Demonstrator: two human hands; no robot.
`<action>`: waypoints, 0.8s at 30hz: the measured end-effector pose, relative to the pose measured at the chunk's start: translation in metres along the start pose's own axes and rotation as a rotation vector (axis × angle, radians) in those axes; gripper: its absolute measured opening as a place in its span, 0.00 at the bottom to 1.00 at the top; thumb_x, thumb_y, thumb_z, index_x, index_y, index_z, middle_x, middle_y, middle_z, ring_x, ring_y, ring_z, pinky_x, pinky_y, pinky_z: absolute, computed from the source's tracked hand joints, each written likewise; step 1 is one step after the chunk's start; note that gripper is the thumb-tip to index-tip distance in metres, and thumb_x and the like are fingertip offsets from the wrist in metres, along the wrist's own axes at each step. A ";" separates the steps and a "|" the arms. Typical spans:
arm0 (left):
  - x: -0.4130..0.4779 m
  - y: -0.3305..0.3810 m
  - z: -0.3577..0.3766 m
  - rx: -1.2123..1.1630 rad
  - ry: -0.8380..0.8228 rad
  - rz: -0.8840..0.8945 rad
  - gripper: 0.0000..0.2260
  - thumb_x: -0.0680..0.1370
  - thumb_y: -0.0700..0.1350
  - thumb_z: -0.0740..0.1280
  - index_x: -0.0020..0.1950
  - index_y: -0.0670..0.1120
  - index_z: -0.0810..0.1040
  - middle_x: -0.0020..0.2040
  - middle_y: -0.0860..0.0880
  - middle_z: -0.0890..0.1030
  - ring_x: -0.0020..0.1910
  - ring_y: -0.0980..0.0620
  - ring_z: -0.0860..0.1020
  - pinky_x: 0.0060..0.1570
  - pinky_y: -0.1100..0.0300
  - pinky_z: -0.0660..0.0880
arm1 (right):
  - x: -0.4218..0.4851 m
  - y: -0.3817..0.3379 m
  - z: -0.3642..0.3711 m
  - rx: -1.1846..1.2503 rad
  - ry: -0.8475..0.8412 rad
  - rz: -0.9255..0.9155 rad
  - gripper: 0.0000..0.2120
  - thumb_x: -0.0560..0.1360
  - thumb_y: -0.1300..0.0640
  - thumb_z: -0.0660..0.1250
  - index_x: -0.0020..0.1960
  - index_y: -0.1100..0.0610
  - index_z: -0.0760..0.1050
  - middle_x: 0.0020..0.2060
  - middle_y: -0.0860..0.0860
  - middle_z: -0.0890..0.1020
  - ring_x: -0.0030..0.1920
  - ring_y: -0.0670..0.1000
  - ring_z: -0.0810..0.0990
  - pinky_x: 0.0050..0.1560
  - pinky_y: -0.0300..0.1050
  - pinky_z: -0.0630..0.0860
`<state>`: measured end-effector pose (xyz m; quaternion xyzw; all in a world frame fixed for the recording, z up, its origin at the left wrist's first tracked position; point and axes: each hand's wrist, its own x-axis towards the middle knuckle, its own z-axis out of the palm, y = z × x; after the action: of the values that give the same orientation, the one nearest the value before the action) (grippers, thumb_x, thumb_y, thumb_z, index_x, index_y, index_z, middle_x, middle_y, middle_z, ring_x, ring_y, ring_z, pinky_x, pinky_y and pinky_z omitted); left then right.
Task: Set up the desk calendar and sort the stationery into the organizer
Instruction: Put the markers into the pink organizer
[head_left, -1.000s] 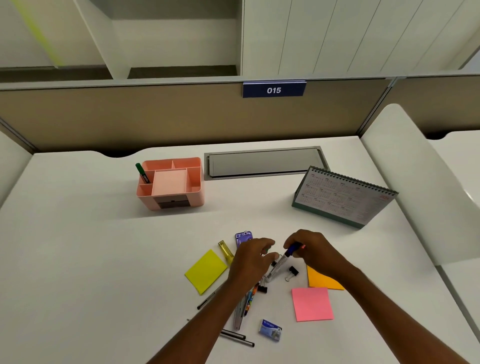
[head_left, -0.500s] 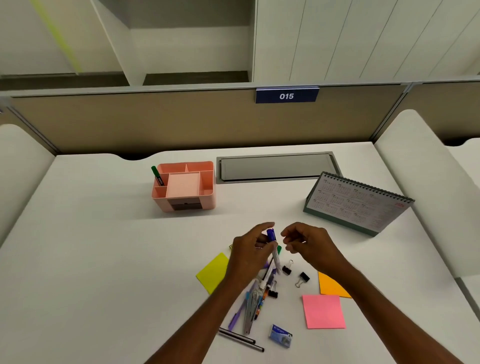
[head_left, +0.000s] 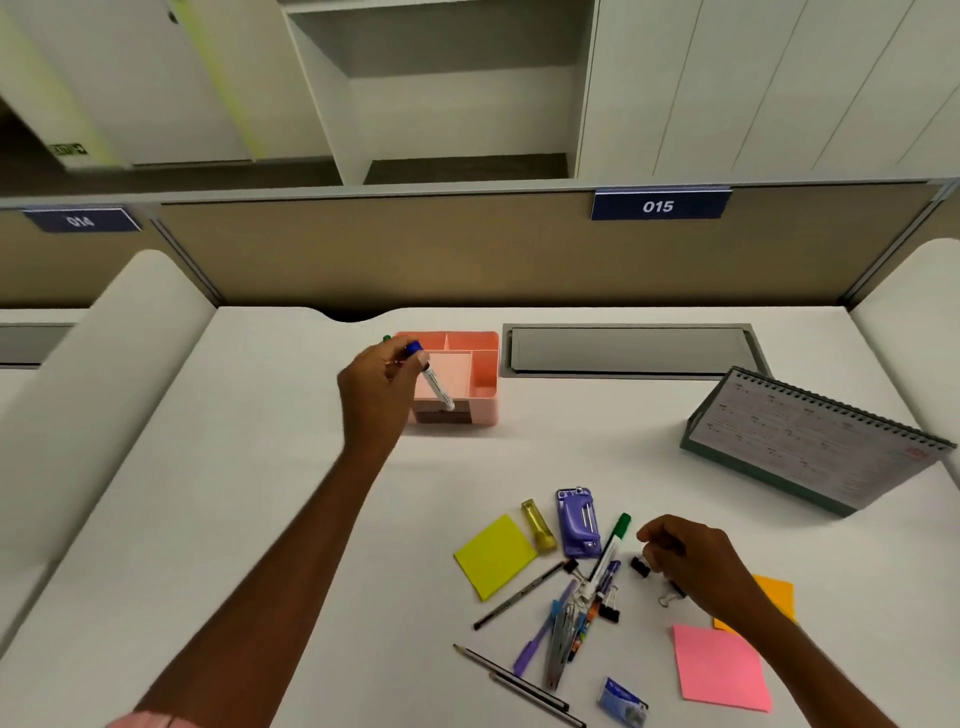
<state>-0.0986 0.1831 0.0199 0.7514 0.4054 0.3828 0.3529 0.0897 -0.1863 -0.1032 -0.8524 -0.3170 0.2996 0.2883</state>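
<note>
- The left hand (head_left: 382, 387) is raised in the upper middle of the frame, at the left end of the pink organizer (head_left: 485, 408).
- Its fingers (head_left: 400, 358) are curled round a blue-capped marker (head_left: 436, 384), gripping it near the cap. The white barrel slants down and to the right across the organizer's front.
- A green pen tip (head_left: 387, 339) shows just above that hand, at the organizer's far left corner.
- The right hand (head_left: 696, 564) hovers low over the white surface (head_left: 260, 519) at the lower right, its fingers curled inward. A black binder clip (head_left: 640, 566) lies just beside the fingertips, and it cannot be told whether they pinch anything.
- The desk calendar (head_left: 810, 441) stands upright on its base at the right edge of the frame, well apart from the organizer.
- The loose stationery lies in the lower middle:
  - a purple stapler (head_left: 576, 522)
  - a yellow highlighter (head_left: 538, 525) beside the stapler
  - a green-capped marker (head_left: 610, 551)
  - a heap of pens (head_left: 566, 618) with more clips
  - two pencils (head_left: 511, 675)
  - a small blue box (head_left: 623, 696)
- A yellow sticky pad (head_left: 493, 556) sits left of the heap. A pink pad (head_left: 719, 667) and an orange pad (head_left: 776, 592) sit to its right, the orange one partly under the right wrist.
</note>
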 end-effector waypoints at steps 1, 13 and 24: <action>0.011 -0.002 -0.007 0.017 0.030 0.003 0.12 0.78 0.44 0.73 0.60 0.46 0.85 0.51 0.49 0.87 0.47 0.52 0.86 0.52 0.59 0.82 | 0.000 0.001 0.002 -0.007 0.002 0.008 0.13 0.78 0.68 0.69 0.47 0.50 0.81 0.36 0.49 0.86 0.34 0.44 0.84 0.35 0.35 0.78; 0.083 -0.036 -0.017 0.128 0.092 0.067 0.12 0.77 0.43 0.75 0.60 0.41 0.85 0.53 0.45 0.87 0.48 0.51 0.85 0.52 0.67 0.78 | 0.007 0.006 0.010 -0.040 -0.003 0.033 0.14 0.78 0.67 0.70 0.45 0.47 0.81 0.32 0.45 0.86 0.35 0.43 0.84 0.34 0.32 0.77; 0.092 -0.061 0.018 0.238 0.039 0.053 0.11 0.79 0.43 0.73 0.60 0.40 0.84 0.55 0.43 0.86 0.51 0.47 0.85 0.51 0.67 0.74 | 0.009 0.013 0.010 -0.010 -0.007 0.072 0.11 0.79 0.63 0.70 0.48 0.46 0.81 0.38 0.47 0.86 0.39 0.43 0.84 0.40 0.38 0.81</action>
<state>-0.0690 0.2855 -0.0136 0.7908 0.4349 0.3557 0.2429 0.0926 -0.1850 -0.1212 -0.8638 -0.2885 0.3110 0.2718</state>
